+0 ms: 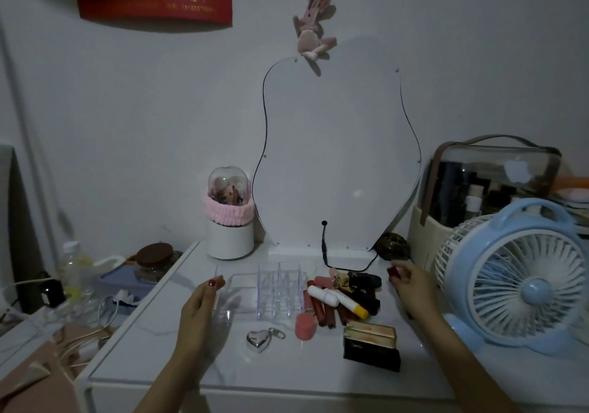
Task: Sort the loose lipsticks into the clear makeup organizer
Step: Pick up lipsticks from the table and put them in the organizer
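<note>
A clear makeup organizer (277,288) with several upright slots stands mid-table. My left hand (204,298) is at its left end, thumb and fingers pinching the clear left edge. A pile of loose lipsticks (344,298) lies right of the organizer: dark red tubes, black tubes, a white tube with a yellow end and a pink cylinder (304,326). My right hand (411,285) hovers just right of the pile, its fingers curled near a dark red lipstick (394,272); whether it holds it is unclear.
A blue desk fan (516,275) stands close on the right. A black and gold box (371,345) and a silver heart keyring (257,339) lie in front. A mirror (334,157), a white brush holder (230,224) and a storage case (490,183) stand behind.
</note>
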